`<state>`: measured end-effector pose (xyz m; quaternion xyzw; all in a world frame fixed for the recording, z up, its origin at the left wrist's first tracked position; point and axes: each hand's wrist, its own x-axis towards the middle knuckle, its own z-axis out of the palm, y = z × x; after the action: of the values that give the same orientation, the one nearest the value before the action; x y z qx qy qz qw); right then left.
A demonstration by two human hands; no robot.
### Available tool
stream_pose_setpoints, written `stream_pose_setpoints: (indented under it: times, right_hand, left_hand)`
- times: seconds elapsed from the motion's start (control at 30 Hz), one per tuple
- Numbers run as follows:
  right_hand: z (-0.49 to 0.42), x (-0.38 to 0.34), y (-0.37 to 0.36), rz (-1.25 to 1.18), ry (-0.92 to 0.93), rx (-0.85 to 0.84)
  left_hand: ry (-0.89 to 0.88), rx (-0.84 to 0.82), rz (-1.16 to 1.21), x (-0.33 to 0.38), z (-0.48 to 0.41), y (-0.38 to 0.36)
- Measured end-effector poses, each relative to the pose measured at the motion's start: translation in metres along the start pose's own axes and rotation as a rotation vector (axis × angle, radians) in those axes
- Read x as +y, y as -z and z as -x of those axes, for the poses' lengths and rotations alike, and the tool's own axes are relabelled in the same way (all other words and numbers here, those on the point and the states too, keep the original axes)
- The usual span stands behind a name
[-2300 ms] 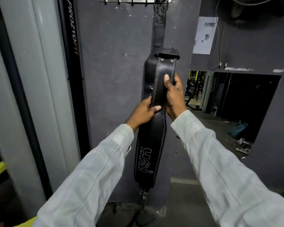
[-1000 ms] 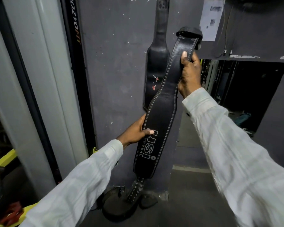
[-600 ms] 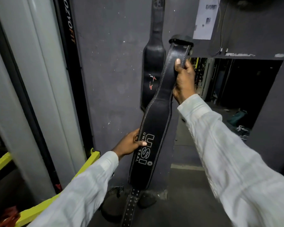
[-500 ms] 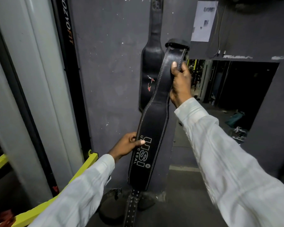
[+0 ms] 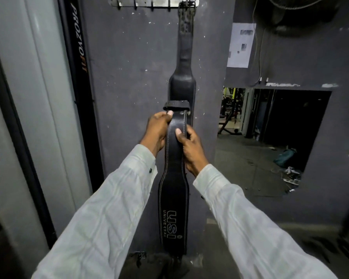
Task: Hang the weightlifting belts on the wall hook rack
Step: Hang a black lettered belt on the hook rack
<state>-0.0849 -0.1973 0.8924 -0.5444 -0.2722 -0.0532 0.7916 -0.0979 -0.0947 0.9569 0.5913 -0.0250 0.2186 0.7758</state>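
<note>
I hold a black leather weightlifting belt (image 5: 172,198) with white "USI UNIVERSAL" lettering upright in front of the grey wall. My left hand (image 5: 156,131) grips its upper left edge just under the buckle loop. My right hand (image 5: 189,150) grips its right edge slightly lower, thumb across the face. Behind it a second black belt (image 5: 184,63) hangs by its buckle from the rightmost hook of the metal hook rack (image 5: 149,2) at the top of the wall. The rack's other hooks carry nothing.
A grey pillar and a black "PROZYOFIT" post (image 5: 79,57) stand to the left. A paper notice (image 5: 241,45) is stuck on the wall at right, above a dark opening (image 5: 280,137) showing gym equipment. Dark objects lie on the floor below the belt.
My left hand has slid from the belt's lower lettered part up to its top. My right hand has come down and left, bringing the belt from a tilt to vertical in front of the hung belt.
</note>
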Motion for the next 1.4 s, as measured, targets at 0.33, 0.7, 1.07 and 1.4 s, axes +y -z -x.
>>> stream_pose_setpoints:
  times: [0.33, 0.7, 1.07, 1.4]
  right_hand:
    - [-0.048, -0.051, 0.046, 0.274, -0.080, -0.017]
    - [-0.056, -0.029, 0.077, 0.308, -0.077, -0.173]
    - [-0.114, -0.027, 0.061, 0.500, 0.046, -0.261]
    - [-0.218, -0.001, 0.013, 0.709, 0.295, -0.052]
  left_hand:
    - [-0.099, 0.009, -0.103, -0.035, 0.021, -0.012]
    - [-0.287, 0.077, -0.316, -0.029, -0.004, -0.019]
    - [-0.476, 0.257, -0.541, -0.038, -0.058, -0.014]
    - [-0.647, 0.231, -0.576, -0.020, -0.190, 0.018]
